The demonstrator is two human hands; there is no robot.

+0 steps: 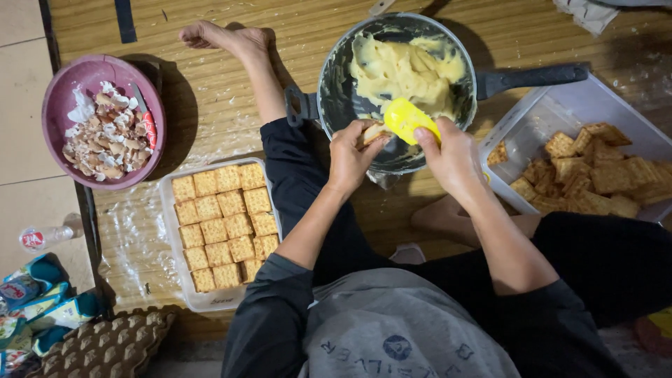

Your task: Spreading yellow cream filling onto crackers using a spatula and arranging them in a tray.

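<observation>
A square tan cracker (373, 133) is held tilted just over the near rim of the dark pan (332, 98). A yellow spatula (409, 120) lies beside it, blade touching its edge, over the pale yellow cream (402, 70) heaped inside the pan.

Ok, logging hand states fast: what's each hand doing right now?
Left hand: closed on a cracker, over the pan.
Right hand: closed on a yellow spatula, at the cracker.
</observation>
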